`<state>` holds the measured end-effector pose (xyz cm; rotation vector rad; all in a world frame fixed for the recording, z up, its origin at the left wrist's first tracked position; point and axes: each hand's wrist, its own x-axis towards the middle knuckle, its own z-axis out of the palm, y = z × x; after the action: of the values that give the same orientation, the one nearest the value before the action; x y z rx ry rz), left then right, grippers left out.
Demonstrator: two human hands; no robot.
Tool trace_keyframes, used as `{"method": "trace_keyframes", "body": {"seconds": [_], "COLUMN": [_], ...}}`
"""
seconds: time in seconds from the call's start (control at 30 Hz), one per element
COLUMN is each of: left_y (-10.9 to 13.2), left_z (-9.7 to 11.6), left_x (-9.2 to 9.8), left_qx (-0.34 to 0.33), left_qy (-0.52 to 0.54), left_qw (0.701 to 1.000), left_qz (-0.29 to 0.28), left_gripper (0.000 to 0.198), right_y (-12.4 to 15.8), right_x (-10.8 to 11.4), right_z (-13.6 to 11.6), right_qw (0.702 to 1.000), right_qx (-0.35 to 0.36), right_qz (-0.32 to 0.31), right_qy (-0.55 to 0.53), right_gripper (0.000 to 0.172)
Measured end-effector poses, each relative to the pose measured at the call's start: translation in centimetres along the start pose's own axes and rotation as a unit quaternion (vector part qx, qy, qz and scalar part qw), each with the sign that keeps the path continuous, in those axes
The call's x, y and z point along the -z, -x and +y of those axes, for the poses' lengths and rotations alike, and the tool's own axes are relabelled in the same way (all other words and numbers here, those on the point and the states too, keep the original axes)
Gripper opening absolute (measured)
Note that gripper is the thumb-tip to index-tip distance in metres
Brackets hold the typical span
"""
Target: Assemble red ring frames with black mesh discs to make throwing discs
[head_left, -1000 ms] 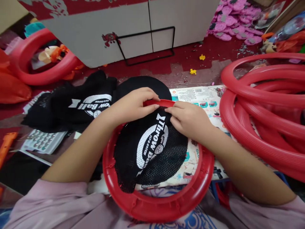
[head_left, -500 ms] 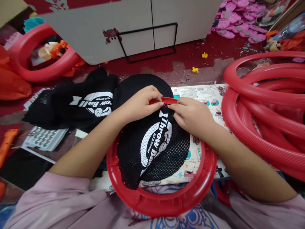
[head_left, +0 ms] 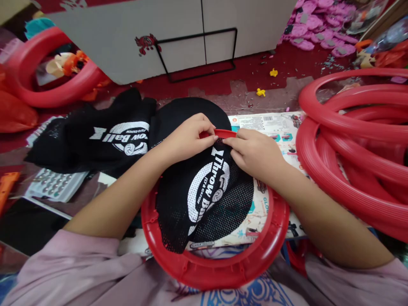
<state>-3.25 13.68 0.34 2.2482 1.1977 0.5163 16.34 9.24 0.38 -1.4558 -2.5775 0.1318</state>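
Across my lap and a printed cardboard sheet (head_left: 259,212) lies a red plastic ring (head_left: 219,276), its hollow ribbed side up. Black mesh fabric (head_left: 223,212) with white "Throw Ball" print covers much of its opening. At the ring's far edge my left hand (head_left: 197,134) pinches the mesh border, thumb and fingers close together. Just to the right, my right hand (head_left: 253,148) presses its fingertips on the same mesh edge against the rim. The fingertips nearly meet, and a short stretch of bare red rim shows behind them.
More black printed mesh (head_left: 117,131) lies left of the ring. A stack of red rings (head_left: 338,170) stands at the right. Beyond are a white cabinet (head_left: 178,42), a black wire frame (head_left: 197,36) and pink pieces (head_left: 309,25). A compartment tray (head_left: 55,185) sits at the left.
Both hands stay at the far rim with almost the same grip on the mesh. The view has shifted very slightly.
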Motion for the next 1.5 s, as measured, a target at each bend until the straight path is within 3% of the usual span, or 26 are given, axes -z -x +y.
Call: {"method": "trace_keyframes", "body": {"seconds": [0.3, 0.8, 0.97, 1.17, 1.27, 1.4, 1.5], "left_y": [0.0, -0.1, -0.2, -0.2, 0.0, 0.4, 0.6], "left_z": [-0.3, -0.1, -0.1, -0.2, -0.4, -0.8, -1.0], "left_x": [-0.1, 0.0, 0.2, 0.0, 0.2, 1.5, 2.4], "left_qx": [-0.006, 0.055, 0.085, 0.067, 0.083, 0.119, 0.095], "left_qy": [0.005, -0.008, -0.014, -0.034, 0.013, 0.154, 0.135], "left_qw": [1.000, 0.998, 0.996, 0.997, 0.996, 0.980, 0.983], "left_qz": [0.003, 0.009, -0.002, -0.005, 0.007, -0.045, -0.081], "left_gripper": [0.015, 0.014, 0.016, 0.019, 0.020, 0.024, 0.034], "right_y": [0.0, -0.1, -0.1, -0.1, 0.2, 0.9, 1.3], "right_x": [-0.1, -0.3, -0.1, 0.0, 0.3, 0.8, 0.9], "right_z": [0.1, -0.5, -0.4, -0.2, -0.2, -1.0, -1.9], "right_qw": [1.000, 0.997, 0.997, 0.998, 0.998, 0.997, 0.994], "right_qx": [0.002, 0.036, 0.052, 0.041, 0.040, 0.024, 0.005], "right_qz": [0.005, 0.005, -0.012, -0.024, -0.035, -0.067, -0.104], "right_qy": [-0.002, 0.074, 0.062, 0.029, 0.030, 0.038, 0.036], "right_gripper": [0.035, 0.033, 0.033, 0.032, 0.031, 0.030, 0.024]}}
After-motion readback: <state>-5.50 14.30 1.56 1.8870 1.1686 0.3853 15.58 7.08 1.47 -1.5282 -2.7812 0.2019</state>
